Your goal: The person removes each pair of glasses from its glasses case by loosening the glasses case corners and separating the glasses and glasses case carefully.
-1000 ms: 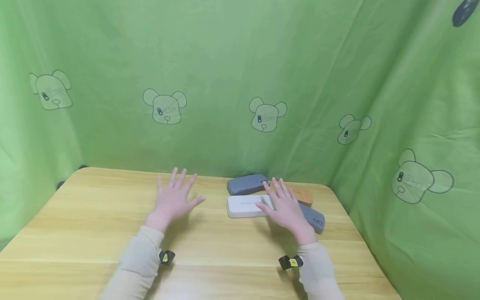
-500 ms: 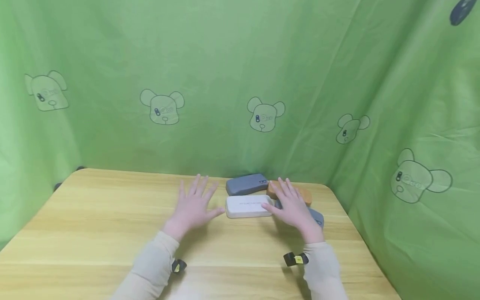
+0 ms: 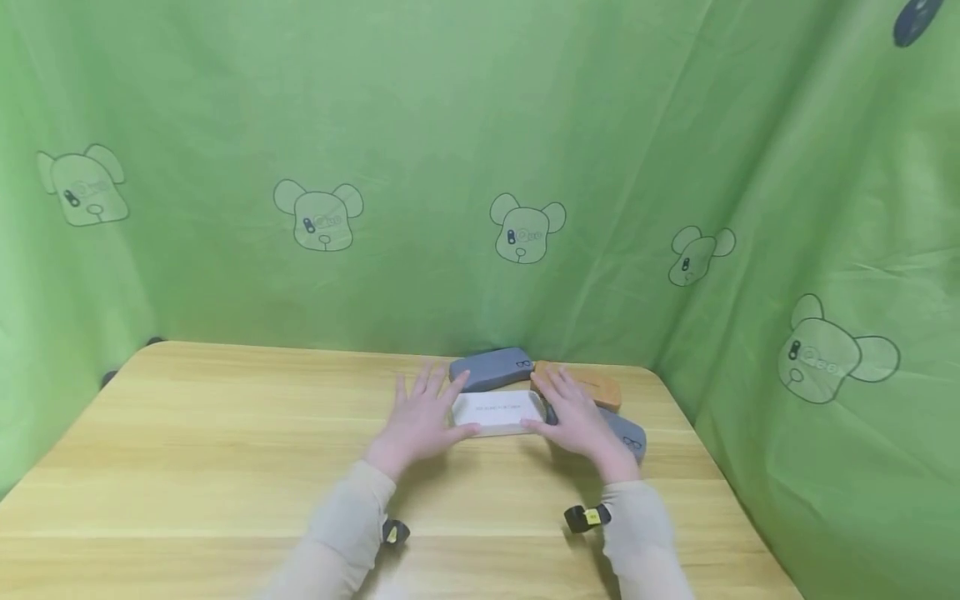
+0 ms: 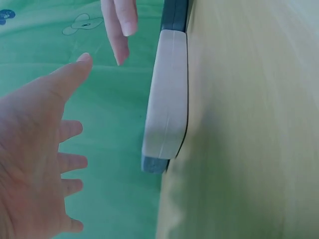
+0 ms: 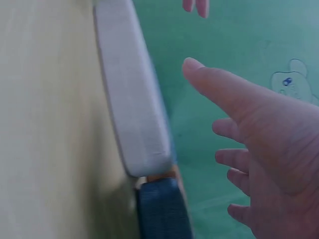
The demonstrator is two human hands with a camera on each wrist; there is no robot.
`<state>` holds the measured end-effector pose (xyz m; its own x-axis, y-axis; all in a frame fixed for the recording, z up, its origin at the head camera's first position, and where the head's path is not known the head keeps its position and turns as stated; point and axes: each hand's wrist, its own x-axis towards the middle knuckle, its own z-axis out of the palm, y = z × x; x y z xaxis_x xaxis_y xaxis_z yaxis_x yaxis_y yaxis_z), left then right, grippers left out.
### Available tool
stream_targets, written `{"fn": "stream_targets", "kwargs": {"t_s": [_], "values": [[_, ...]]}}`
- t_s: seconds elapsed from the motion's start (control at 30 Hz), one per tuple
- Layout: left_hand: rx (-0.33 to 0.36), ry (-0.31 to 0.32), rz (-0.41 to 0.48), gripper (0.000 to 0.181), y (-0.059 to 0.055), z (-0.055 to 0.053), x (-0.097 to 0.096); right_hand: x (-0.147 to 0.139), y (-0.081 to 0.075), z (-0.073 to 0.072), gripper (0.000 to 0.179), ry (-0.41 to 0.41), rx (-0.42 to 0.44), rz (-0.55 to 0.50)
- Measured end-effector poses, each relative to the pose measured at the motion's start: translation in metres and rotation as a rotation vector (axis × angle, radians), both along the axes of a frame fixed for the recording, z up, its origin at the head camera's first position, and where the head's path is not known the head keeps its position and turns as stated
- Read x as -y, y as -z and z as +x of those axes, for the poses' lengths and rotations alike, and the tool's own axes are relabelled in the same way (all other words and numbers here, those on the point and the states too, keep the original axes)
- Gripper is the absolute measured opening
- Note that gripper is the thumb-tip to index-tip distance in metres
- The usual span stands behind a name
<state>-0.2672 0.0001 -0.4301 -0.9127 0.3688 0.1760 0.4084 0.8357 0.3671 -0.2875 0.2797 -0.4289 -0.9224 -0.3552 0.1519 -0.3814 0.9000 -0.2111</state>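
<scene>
A white glasses case (image 3: 498, 410) with small printed letters lies on the wooden table. My left hand (image 3: 422, 421) hovers at its left end, fingers spread, the thumb overlapping its front corner in the head view. Over its right end my right hand (image 3: 581, 421) is held with fingers extended and thumb at the front edge. Both wrist views show a gap between each hand and the white case (image 4: 167, 94), with nothing held. Partly under my right hand in the head view lie an orange case (image 3: 603, 390) and a grey-blue glasses case (image 3: 628, 433).
Behind the white case another grey-blue glasses case (image 3: 491, 368) lies near the table's back edge. A green curtain (image 3: 420, 275) with bear-head prints hangs behind and at both sides of the wooden table (image 3: 225, 450).
My left hand has moved right, from the table's middle to the white case's left end. My right hand shifted slightly over the cases. The cases lie where they were.
</scene>
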Motion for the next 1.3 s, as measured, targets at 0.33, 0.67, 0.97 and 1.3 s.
{"fn": "stream_targets", "kwargs": {"t_s": [0.33,0.67,0.97,1.3], "values": [[0.094,-0.049,0.074,0.099,0.014,-0.013,-0.013,0.009,0.022,-0.004,0.091,-0.024,-0.021,0.036],[0.13,-0.057,0.052,0.097,0.03,-0.019,-0.022,0.013,0.03,-0.006,0.089,0.017,-0.007,0.067],[0.16,-0.067,0.044,0.09,0.036,-0.017,-0.024,0.016,0.034,-0.008,0.084,0.021,-0.014,0.088],[0.147,-0.077,0.035,0.082,0.037,-0.017,-0.025,0.017,0.034,-0.008,0.079,0.007,-0.066,0.11]]}}
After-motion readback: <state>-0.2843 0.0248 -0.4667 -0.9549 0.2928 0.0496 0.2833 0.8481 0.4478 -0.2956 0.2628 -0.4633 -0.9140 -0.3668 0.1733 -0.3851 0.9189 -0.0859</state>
